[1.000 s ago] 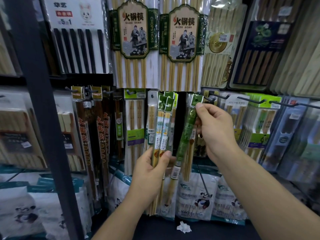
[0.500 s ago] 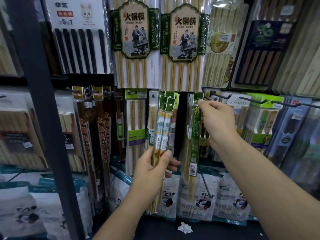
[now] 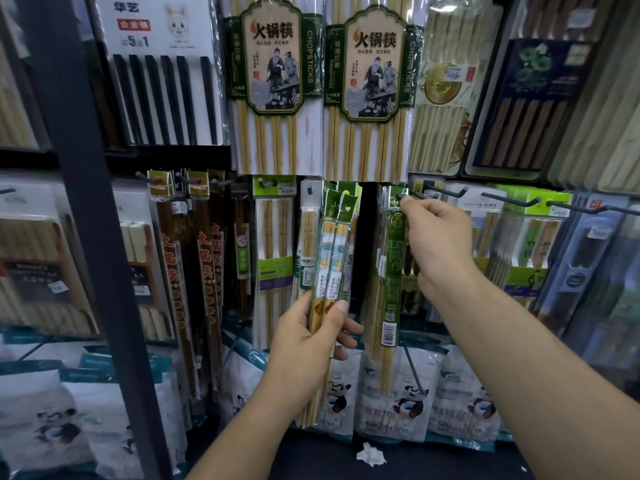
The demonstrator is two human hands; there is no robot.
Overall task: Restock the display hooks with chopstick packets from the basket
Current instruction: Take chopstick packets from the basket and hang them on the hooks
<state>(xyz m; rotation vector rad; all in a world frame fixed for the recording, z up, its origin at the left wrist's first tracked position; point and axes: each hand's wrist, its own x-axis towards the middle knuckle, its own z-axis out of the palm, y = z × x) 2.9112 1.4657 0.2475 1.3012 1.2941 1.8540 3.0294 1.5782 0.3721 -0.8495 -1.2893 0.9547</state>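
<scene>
Two slim chopstick packets, each a clear sleeve over pale sticks with a green header card, stand upright in the person's left hand. Its thumb curls across their lower half and its fingers wrap behind, in front of a crowded shop display. The right hand pinches the top of a green packet between thumb and forefinger, right at the inner end of a black display hook. Whether the packet's header is threaded onto the hook cannot be told. The green packet hangs straight down against a stack of like packets, with a barcode sticker low on its front and small print too fine to read.

Above, two large packs of bamboo chopsticks carry arched labels reading "火锅筷", with "CHOPSTICKS" down the side. To their left, a white-carded pack of black chopsticks is marked "华艺" with a "5" and a "1". A header card beside the right hand reads "JOY-HER". Bags printed with pandas line the row below, and a crumpled scrap of white paper lies on the dark shelf beneath them.
</scene>
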